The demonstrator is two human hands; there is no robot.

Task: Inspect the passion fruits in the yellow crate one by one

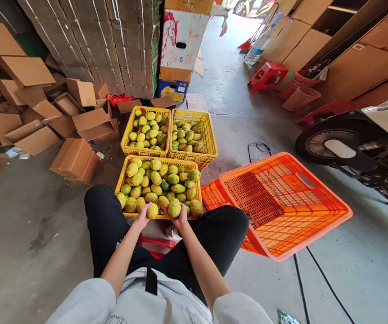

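My left hand (142, 218) is closed round a yellow oval fruit (152, 211) at the near edge of the closest yellow crate (121, 180). A greenish-yellow, bumpy fruit (174, 208) sits in my right hand (181, 220), with the fingers curled beneath it. Both fruits are held a little apart, above the crate's near rim. Many similar fruits (155, 177), yellow to green, fill this crate. Its front rim is partly hidden by my hands and the fruits.
Two more yellow crates of fruit (191, 135) stand behind. An empty orange crate (315, 202) leans tilted at my right, near a motorbike wheel (325, 141). Loose cardboard boxes (75, 159) lie at left. Another person's hand (223, 28) shows at the back.
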